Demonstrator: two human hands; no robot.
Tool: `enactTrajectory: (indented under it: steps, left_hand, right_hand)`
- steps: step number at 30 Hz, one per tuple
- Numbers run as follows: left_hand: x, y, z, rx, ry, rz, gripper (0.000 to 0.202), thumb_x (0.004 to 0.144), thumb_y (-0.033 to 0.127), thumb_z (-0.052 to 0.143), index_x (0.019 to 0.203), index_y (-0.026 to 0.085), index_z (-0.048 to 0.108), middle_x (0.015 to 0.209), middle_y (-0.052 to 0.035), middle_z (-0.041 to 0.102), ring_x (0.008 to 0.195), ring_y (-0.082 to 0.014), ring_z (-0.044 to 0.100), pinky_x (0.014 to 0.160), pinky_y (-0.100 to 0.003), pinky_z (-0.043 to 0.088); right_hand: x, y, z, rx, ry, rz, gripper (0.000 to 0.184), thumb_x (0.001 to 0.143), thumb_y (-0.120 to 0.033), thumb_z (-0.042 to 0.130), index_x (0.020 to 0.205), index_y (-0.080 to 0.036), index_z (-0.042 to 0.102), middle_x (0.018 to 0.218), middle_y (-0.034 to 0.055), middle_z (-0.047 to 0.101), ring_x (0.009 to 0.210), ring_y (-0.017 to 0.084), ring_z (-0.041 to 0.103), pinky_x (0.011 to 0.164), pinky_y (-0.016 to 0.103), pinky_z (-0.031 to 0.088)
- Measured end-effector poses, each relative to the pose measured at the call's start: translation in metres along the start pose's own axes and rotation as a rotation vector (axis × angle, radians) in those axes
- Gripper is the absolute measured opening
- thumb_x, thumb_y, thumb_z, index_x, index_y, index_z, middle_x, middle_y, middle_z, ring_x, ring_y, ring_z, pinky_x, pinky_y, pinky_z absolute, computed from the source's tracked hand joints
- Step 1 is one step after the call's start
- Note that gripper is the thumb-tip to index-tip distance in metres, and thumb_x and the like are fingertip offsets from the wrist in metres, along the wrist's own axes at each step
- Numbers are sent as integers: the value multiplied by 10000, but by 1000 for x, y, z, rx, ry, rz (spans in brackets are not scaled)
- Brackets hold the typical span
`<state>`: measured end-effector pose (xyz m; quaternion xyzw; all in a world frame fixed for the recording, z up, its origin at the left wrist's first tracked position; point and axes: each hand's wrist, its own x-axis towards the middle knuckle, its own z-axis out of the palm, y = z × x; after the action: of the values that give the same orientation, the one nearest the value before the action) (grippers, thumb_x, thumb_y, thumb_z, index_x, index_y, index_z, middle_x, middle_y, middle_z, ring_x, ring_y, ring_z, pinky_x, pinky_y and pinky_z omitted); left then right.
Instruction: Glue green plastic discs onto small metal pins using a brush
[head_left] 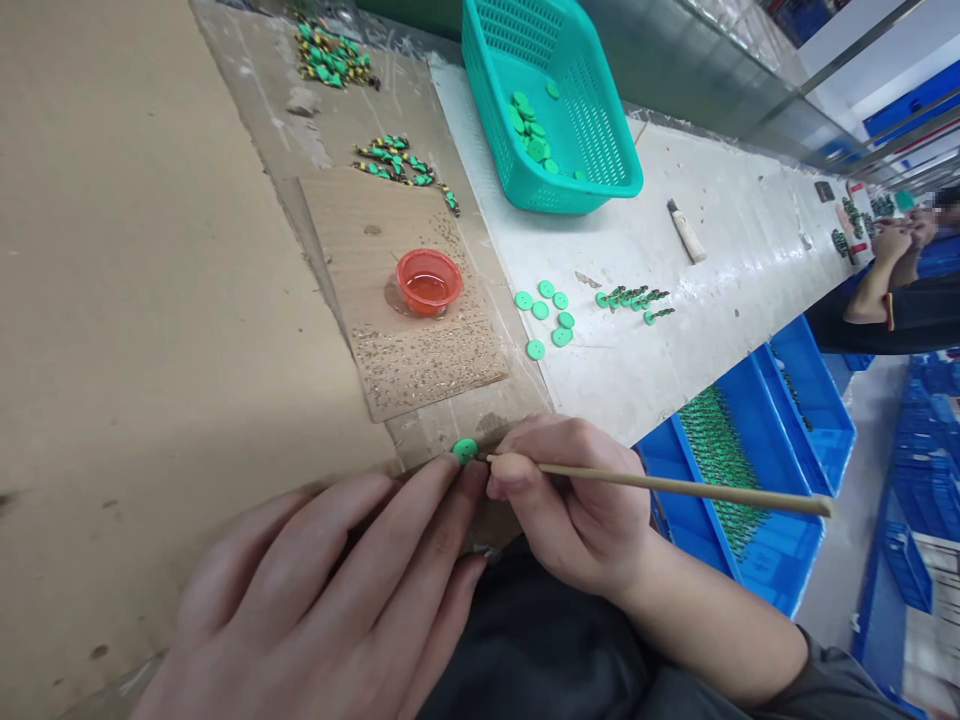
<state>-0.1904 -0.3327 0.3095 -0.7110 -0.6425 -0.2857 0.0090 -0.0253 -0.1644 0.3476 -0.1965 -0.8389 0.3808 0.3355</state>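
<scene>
Steadying left hand [322, 590]: narrow fingertips holding a green button [466, 450] at the tabletop [135, 250] edge, probably against slipping.
Red cup [429, 283]: on cardboard [345, 235], seemingly for easy reach.
Right hand [581, 525]: pinching thin stick [697, 488] near its tip, likely for control.

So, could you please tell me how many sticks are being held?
1: the stick is in the right hand, its tip near the green button at the left hand. No other shows.

Round, flat, green button with small dark holes [465, 450], face tilted upward, pinched at the left hand's [349, 590] fingertips. Slender tan wooden stick [690, 488], nearly horizontal, gripped in the right hand [581, 500], its narrow tip just beside the button.
</scene>
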Motion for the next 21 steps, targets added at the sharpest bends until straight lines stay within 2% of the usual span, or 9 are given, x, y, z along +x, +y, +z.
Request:
enactTrajectory:
  steps: [7, 11, 16, 21]
  left_hand:
    - [-1, -6, 1, 13, 6, 52, 730, 1014, 269, 632, 1735, 194, 545, 1605, -88, 737, 1246, -389, 702, 1011, -607, 474]
    - [-1, -7, 2, 29, 7, 49, 725, 1014, 294, 628, 1732, 227, 557, 1615, -70, 729, 1270, -396, 706, 1020, -600, 478]
    - [2, -4, 1, 77, 12, -18, 705, 1068, 388, 641, 1759, 314, 522, 1537, -48, 777, 1258, -367, 725, 1043, -560, 498]
    - [22, 2, -5, 134, 4, -12, 580, 1132, 391, 562, 1695, 255, 582, 1362, -72, 830, 1170, -328, 705, 1002, -517, 465]
  right_hand:
    - [1, -2, -1, -20, -1, 6, 130, 1146, -211, 690, 1047, -256, 619, 829, -21, 731, 686, 131, 725, 643, 257, 637]
    - [-1, 0, 0, -11, 2, 15, 126, 1136, -206, 707, 1049, -255, 630, 835, -16, 736, 696, 136, 722, 637, 262, 625]
    - [-10, 5, 1, 187, 142, 95, 84, 1127, -196, 721, 1093, -258, 674, 831, -25, 730, 704, 135, 716, 690, 296, 625]
    - [-18, 5, -4, 302, 257, 157, 109, 1140, -187, 703, 1057, -255, 685, 809, -42, 736, 685, 111, 713, 655, 244, 592]
